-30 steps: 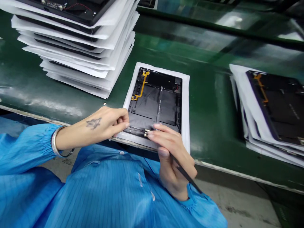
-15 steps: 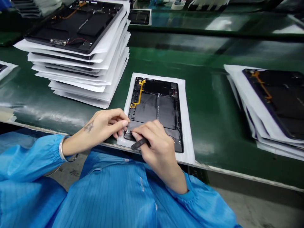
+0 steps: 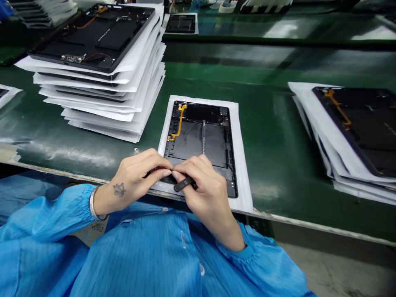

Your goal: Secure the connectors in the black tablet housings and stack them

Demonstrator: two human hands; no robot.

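The open tablet lies face down on a white sheet, close to the near edge of the green workbench. Its back is open, showing dark panels, with a yellow ribbon cable already lying along the upper left side. The right hand grips a black pen-shaped tool firmly between thumb and fingers, its tip hidden under them. The left hand is curled at the tablet's near edge, its fingertips meeting those of the right, but whether it pinches anything cannot be told. That corner is covered by the hands, so its state is hidden. A tall stack of papered tablets stands at the bench's left, and a lower stack lies at its right.
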